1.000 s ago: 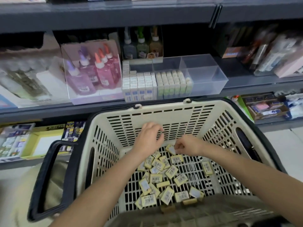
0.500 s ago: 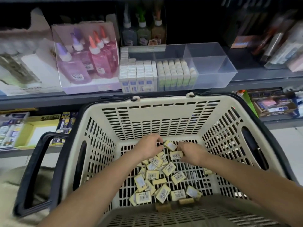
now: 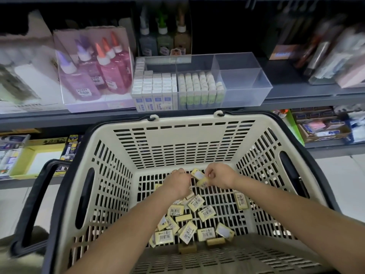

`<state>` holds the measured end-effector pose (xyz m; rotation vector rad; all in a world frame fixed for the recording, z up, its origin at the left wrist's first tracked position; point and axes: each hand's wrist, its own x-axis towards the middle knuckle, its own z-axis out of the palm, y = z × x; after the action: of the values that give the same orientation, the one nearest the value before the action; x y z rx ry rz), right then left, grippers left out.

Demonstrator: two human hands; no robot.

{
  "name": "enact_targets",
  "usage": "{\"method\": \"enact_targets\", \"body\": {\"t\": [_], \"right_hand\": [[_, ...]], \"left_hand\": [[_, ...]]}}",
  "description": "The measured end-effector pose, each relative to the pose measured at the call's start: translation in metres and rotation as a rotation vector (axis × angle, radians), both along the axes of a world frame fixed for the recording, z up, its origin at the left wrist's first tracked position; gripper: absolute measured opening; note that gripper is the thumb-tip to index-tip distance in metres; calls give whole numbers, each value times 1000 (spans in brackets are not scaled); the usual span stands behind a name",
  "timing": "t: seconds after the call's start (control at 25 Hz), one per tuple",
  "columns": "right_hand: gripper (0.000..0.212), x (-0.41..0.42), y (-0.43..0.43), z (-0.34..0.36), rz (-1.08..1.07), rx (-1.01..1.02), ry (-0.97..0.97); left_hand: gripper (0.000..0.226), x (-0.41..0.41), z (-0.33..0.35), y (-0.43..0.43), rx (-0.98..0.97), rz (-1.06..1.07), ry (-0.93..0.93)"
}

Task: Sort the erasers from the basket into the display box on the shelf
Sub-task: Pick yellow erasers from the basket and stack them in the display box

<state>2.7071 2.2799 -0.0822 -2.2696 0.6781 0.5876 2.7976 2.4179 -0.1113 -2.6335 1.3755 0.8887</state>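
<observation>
Hands work low inside the basket. Left hand is curled, grip contents unclear. Right hand pinches yellow erasers at the basket's far wall; loose erasers lie nearer. Display box sits beyond the basket.

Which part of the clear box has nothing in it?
The right-hand part of the clear box. The other two hold rows of erasers.
</observation>
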Motion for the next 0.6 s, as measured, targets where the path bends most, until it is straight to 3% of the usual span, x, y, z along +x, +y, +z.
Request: {"method": "enact_targets", "body": {"t": [0.2, 0.44, 0.6], "right_hand": [[15, -3, -2, 30, 48, -35, -31], [14, -15, -9, 54, 21, 2, -103], [16, -16, -16, 61, -106, 151, -135]], "left_hand": [[48, -7, 1, 8, 40, -94, -39], [44, -11, 4, 5, 1, -123, -56], [39, -5, 3, 10, -34, -10, 86]]}}
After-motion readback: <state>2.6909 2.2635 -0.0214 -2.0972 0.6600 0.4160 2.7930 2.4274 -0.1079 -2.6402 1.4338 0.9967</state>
